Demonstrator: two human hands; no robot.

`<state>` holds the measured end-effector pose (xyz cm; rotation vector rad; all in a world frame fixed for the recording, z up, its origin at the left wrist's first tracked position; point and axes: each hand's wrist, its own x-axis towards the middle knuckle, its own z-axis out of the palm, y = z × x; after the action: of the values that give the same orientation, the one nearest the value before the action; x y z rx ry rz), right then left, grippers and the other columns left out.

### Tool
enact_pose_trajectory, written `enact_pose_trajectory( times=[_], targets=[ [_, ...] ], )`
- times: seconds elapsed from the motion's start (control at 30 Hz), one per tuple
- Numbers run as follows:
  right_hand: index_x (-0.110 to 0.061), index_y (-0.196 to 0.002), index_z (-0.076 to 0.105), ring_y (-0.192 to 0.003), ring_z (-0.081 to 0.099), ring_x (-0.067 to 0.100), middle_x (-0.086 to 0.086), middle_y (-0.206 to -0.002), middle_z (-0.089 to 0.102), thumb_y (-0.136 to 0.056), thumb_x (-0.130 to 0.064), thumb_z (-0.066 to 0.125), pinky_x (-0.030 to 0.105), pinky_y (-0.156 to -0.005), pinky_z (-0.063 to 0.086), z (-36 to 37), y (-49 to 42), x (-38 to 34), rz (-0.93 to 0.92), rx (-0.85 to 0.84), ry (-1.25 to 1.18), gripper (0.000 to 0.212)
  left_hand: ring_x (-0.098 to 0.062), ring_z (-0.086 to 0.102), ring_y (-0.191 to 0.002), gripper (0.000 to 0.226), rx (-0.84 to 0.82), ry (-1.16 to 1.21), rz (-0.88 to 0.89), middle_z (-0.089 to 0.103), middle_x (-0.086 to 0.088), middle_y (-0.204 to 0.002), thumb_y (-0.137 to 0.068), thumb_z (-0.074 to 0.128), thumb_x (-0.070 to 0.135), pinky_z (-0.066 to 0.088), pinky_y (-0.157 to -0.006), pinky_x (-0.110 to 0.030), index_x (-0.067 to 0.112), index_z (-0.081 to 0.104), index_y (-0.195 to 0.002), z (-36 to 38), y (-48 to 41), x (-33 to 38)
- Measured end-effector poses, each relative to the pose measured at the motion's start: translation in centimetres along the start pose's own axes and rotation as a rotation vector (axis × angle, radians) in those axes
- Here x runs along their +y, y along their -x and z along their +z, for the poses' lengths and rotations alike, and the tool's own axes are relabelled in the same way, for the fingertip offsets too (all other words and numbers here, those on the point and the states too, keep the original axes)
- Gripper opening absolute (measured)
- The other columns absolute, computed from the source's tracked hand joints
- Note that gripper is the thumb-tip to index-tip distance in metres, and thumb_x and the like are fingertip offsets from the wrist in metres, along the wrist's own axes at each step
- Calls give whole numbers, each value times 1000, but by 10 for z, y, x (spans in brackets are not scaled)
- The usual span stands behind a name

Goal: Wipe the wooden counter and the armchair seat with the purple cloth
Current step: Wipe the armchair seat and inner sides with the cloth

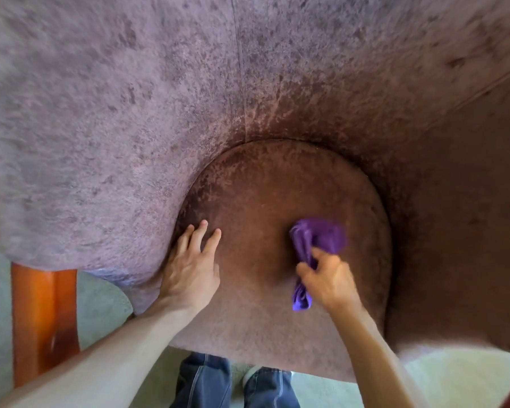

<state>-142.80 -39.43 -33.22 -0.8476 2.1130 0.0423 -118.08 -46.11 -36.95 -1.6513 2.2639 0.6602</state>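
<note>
Here we see right hand (329, 279) gripping purple cloth (315, 242) on armchair seat (265, 195); left hand (193, 267) open, flat alongside.

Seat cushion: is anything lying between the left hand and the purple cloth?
No. In the head view, only bare seat cushion lies between the flat left hand and the purple cloth bunched in the right hand.

Mottled velvety armchair seat (256, 201) — soft purple cloth (315, 240)
</note>
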Motion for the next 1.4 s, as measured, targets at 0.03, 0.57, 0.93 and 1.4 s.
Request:
enact_pose_trajectory(
  times=[0.03, 0.57, 0.93, 1.4],
  targets=[
    [-34, -124, 66, -107, 67, 36, 15, -107, 74, -84, -40, 64, 36, -85, 52, 4, 7, -2, -72, -113, 80, 40, -30, 23, -149, 68, 1, 8, -6, 25, -5, -163, -88, 60, 21, 36, -116, -44, 24, 39, -152, -1, -1, 1],
    [-37, -153, 37, -117, 62, 41, 21, -126, 67, -86, -39, 60, 40, -96, 50, 80, -9, -131, -211, -82, -158, 71, -20, 25, -149, 72, 88, 247, -22, 28, -8, -160, -90, 53, 1, 13, -124, -29, 8, 25, -156, -1, 4, -8],
    [-36, -140, 56, -109, 64, 40, 18, -112, 72, -82, -43, 60, 39, -97, 48, -10, -39, -87, -44, 406, -389, 59, -21, 17, -153, 84, -3, 63, 50, 16, -2, -167, -87, 57, 0, 21, -120, -27, 12, 16, -159, 4, 8, -15],
    [-48, -149, 36, -113, 64, 38, 12, -132, 59, -88, -49, 59, 41, -93, 51, 48, -12, -108, -200, 8, 94, 66, -23, 31, -143, 73, -51, -44, 38, 27, -1, -162, -89, 52, 5, 33, -116, -31, 17, 28, -157, -13, -6, -10]
  ],
)
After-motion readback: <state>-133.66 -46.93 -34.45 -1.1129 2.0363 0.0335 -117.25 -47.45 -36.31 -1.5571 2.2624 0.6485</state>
